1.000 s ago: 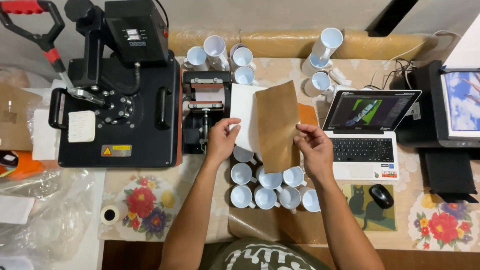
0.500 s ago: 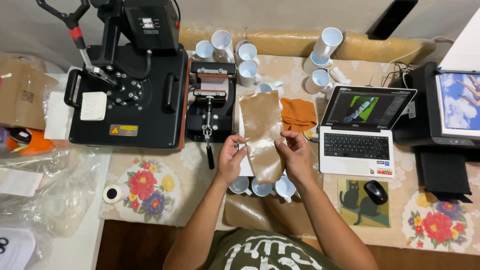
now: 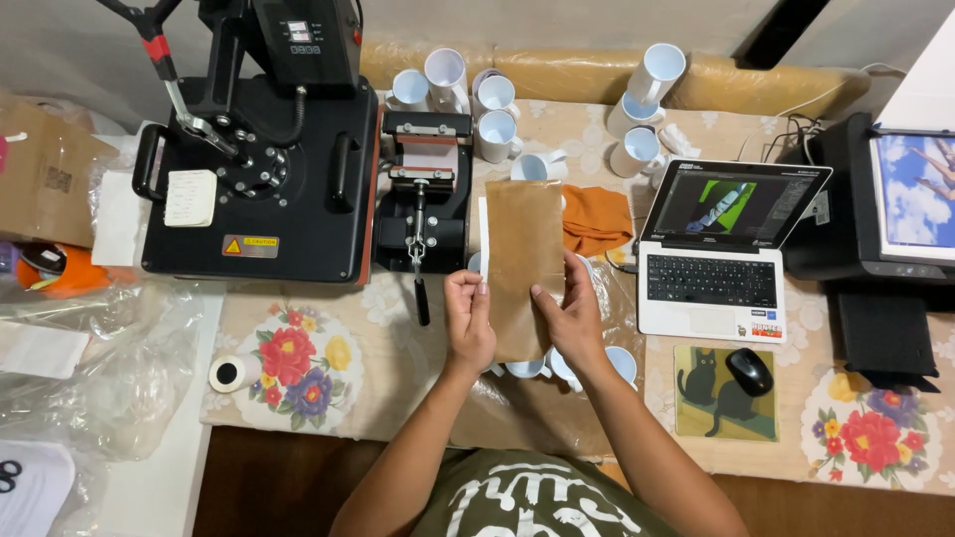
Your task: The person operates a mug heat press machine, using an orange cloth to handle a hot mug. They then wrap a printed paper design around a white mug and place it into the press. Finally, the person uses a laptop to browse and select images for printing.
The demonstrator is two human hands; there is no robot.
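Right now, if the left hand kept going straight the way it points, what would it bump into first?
The left hand points up the table, holding the brown paper with the right hand. Straight ahead, it would probably meet the small black mug press first, though depth is hard to judge from above.

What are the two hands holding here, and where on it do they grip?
Both hands hold a brown paper sheet near its lower end: left hand on its left edge, right hand on its right edge.

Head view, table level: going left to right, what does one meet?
Cardboard box → flat heat press → mug press → left hand → brown paper sheet → right hand → laptop → printer.
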